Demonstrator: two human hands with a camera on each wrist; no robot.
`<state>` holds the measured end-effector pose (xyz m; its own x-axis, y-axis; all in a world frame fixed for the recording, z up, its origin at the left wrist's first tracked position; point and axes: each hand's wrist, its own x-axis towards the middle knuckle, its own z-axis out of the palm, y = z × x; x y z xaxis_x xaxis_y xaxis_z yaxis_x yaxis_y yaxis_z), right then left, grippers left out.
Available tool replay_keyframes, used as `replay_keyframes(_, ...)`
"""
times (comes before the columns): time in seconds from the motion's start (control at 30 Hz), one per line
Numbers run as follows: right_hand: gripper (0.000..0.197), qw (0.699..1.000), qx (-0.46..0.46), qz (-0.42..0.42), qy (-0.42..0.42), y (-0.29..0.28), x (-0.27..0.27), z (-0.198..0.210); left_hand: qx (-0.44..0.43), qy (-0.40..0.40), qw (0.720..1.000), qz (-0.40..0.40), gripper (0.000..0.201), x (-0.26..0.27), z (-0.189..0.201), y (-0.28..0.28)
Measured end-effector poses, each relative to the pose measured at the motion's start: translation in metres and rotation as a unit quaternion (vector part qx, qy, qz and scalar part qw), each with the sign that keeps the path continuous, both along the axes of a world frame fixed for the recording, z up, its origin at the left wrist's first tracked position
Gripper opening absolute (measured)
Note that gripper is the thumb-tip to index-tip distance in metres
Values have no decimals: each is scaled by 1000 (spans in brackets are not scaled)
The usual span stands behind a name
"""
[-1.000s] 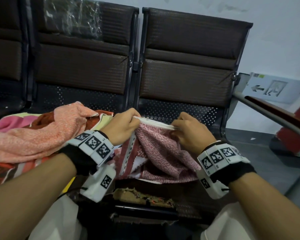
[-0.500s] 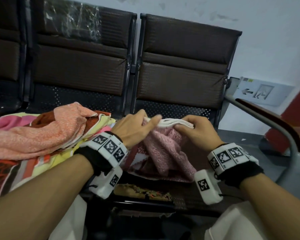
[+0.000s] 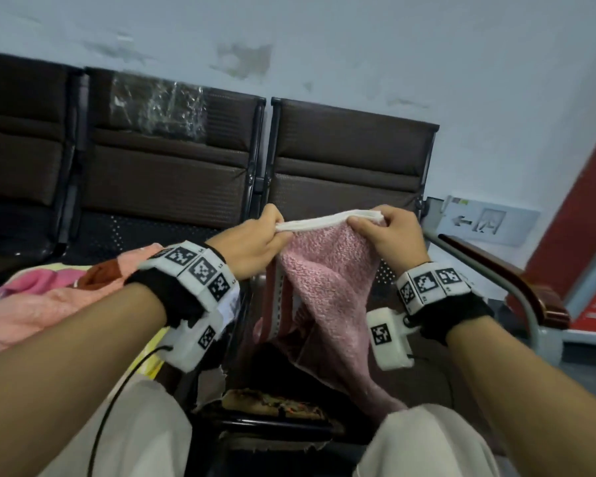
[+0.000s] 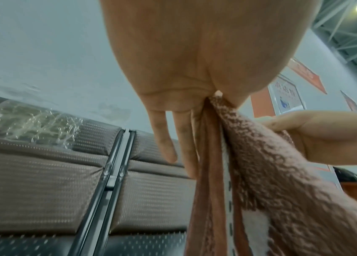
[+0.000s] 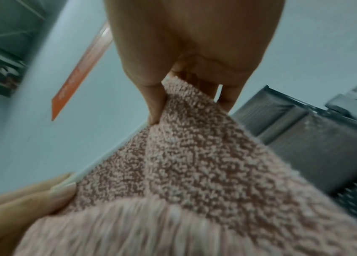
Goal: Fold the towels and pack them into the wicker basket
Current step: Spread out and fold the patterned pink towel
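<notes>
A pink towel point(image 3: 327, 287) with a white hem hangs in the air in front of the right-hand seat. My left hand point(image 3: 255, 242) pinches the left end of the hem, and my right hand point(image 3: 386, 232) pinches the right end. The cloth droops from the hem down to my lap. In the left wrist view the towel point(image 4: 271, 181) runs from between thumb and fingers. The right wrist view shows the towel point(image 5: 194, 164) pinched the same way. A heap of other towels point(image 3: 49, 297), pink and orange, lies on the seat to the left. No wicker basket is in view.
A row of dark brown chairs point(image 3: 341, 166) stands against a pale wall. A metal armrest with a wooden top point(image 3: 516, 287) curves along the right. A worn patch of seat edge point(image 3: 272, 404) lies between my knees.
Both hands have lifted the towel's white hem up off the seat and pulled it out straight between them. The view has tilted upward.
</notes>
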<state>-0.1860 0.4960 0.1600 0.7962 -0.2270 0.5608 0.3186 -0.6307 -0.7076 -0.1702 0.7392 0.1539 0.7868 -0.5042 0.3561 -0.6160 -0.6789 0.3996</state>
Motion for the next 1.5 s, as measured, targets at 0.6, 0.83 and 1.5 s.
replay_keyframes(0.6, 28, 998, -31, -39, -39, 6, 34, 47, -185, 38, 973, 130, 27, 71, 53, -40)
replay_keyframes(0.83, 9, 993, 52, 11, -105, 2, 23, 30, -349, 32, 935, 47, 17, 56, 53, -59)
replay_keyframes(1.5, 56, 926, 92, 44, 363, -6, -95, -181, -303, 264, 910, 101, 15, -22, -182, -37)
